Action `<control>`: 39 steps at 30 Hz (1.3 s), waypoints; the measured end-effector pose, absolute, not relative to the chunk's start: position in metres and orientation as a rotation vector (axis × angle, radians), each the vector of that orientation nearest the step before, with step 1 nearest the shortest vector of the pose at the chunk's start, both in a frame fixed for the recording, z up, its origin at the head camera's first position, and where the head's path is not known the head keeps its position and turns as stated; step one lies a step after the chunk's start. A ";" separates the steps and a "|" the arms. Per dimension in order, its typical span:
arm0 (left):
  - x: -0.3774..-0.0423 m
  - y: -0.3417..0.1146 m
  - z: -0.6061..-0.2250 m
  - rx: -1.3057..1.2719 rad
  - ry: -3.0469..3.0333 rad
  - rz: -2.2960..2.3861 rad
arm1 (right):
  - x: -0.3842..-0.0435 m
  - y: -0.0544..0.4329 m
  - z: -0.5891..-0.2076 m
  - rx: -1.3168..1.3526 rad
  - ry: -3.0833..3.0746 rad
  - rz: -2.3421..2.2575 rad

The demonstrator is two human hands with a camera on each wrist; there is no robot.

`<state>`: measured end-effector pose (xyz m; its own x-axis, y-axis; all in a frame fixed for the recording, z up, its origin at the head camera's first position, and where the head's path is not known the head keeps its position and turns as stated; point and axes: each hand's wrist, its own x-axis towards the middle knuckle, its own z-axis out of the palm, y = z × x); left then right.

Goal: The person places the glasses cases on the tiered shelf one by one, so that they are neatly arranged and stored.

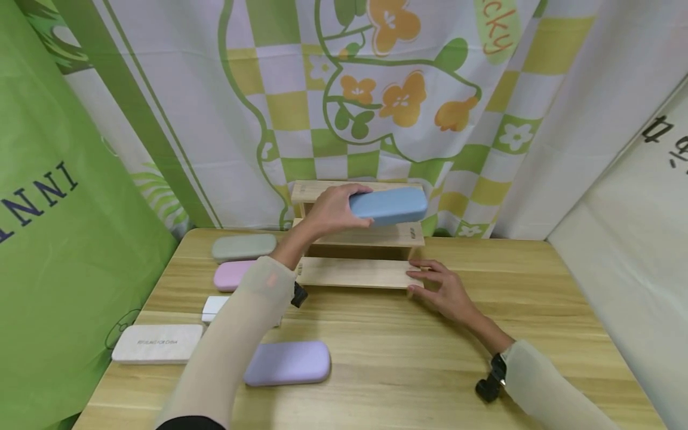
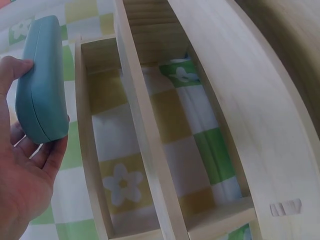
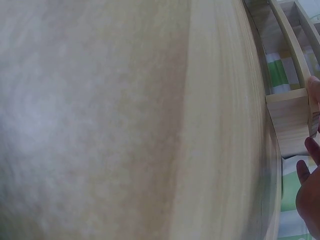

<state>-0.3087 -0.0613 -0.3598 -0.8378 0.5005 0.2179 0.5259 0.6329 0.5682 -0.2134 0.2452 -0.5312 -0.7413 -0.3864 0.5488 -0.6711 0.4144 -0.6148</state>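
Note:
My left hand (image 1: 338, 209) grips a blue glasses case (image 1: 389, 206) by its left end, above the upper steps of a three-step wooden rack (image 1: 360, 273). In the left wrist view the case (image 2: 42, 80) has rounded ends and a seam along its side, with the thumb on one side and the fingers round the other. At the right end of the lowest step, my right hand (image 1: 446, 292) holds the board's edge between thumb and fingers. Only part of this hand (image 3: 310, 195) shows in the right wrist view, its fingertips at the rack's end.
On the table's left lie a sage green case (image 1: 244, 246), a pink case (image 1: 228, 276), a white box-like thing (image 1: 213, 307) partly behind my left arm, a whitish printed case (image 1: 156, 343) and a lavender case (image 1: 290, 363). A patterned curtain (image 1: 295, 71) hangs behind the rack.

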 end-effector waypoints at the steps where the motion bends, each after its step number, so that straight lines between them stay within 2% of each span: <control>1: -0.310 -0.060 -0.360 -0.886 -2.797 -0.999 | -0.213 0.245 -0.531 0.913 -2.355 1.245; 18: -0.332 -0.037 -0.362 -0.890 -2.809 -1.008 | -0.214 0.243 -0.530 0.924 -2.330 1.255; 39: -0.344 -0.029 -0.365 -0.895 -2.741 -1.164 | -0.214 0.243 -0.531 0.920 -2.327 1.257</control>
